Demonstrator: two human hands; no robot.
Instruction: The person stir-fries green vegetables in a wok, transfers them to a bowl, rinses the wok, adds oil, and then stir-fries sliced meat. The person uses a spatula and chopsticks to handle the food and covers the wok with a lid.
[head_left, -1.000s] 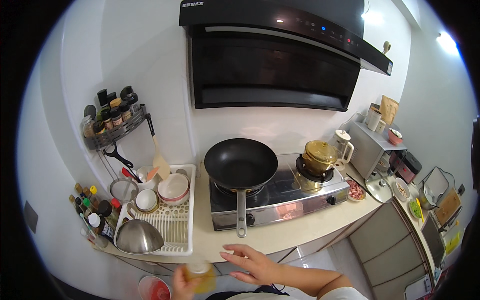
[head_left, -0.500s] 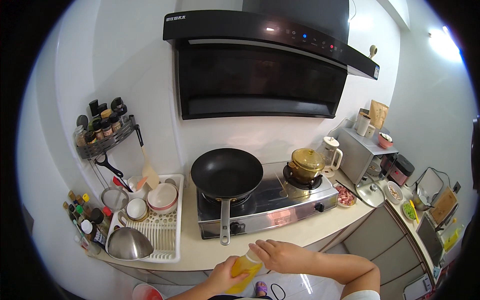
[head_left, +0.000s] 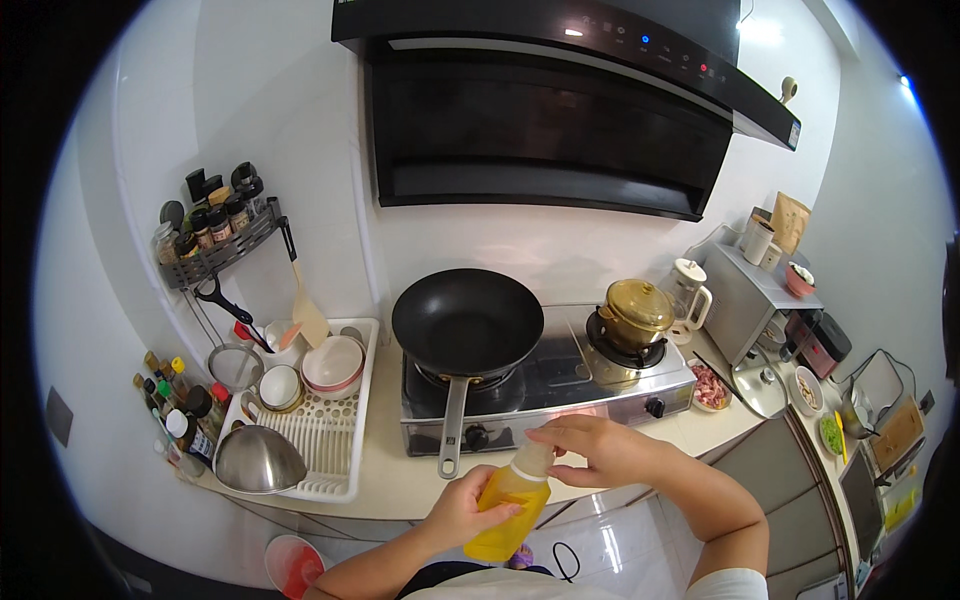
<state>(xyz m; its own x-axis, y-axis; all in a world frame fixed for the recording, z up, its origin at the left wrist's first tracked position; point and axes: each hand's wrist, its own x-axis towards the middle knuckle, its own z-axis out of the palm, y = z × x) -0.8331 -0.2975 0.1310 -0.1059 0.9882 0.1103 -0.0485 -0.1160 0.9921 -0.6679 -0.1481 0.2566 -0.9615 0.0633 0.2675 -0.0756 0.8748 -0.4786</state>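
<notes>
My left hand [head_left: 468, 510] is wrapped round a clear bottle [head_left: 512, 508] of yellow liquid that looks like oil. The bottle tilts a little to the right, in front of the counter edge. At its top, the fingers of my right hand [head_left: 592, 450] close over the whitish cap [head_left: 534, 458]; whether the cap is loose cannot be seen. Just beyond my hands, a black wok [head_left: 468, 318] sits on the left burner with its steel handle toward me. Its inside looks bare. A lidded amber glass pot [head_left: 638, 312] stands on the right burner of the gas stove [head_left: 570, 400].
A white dish rack [head_left: 345, 440] with bowls and a steel basin [head_left: 260, 460] stands left, beside several sauce bottles [head_left: 190, 430]. On the right are a plate of raw meat [head_left: 708, 388], a glass lid [head_left: 762, 388] and a toaster oven [head_left: 735, 300]. A range hood [head_left: 550, 130] hangs above.
Both hands and the bottle have risen closer to the stove, and more of the bottle shows. The right hand stays at the cap. The whole view has shifted slightly.
</notes>
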